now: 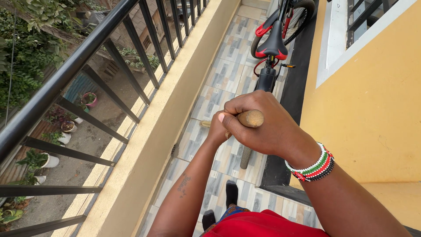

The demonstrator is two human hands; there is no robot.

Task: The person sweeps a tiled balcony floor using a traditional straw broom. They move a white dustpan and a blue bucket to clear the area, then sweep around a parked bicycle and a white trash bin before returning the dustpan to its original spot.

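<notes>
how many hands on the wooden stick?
2. Right hand, with a beaded bracelet at its wrist, wraps the top end of the wooden stick. Left hand grips just below, mostly hidden behind the right.

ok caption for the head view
Right hand and left hand grip a wooden stick on a tiled balcony.

The right hand (258, 125) covers most of the left hand (217, 131) and the wooden handle's (251, 118) upper shaft. The top edge crops the bicycle (274, 41).
</notes>
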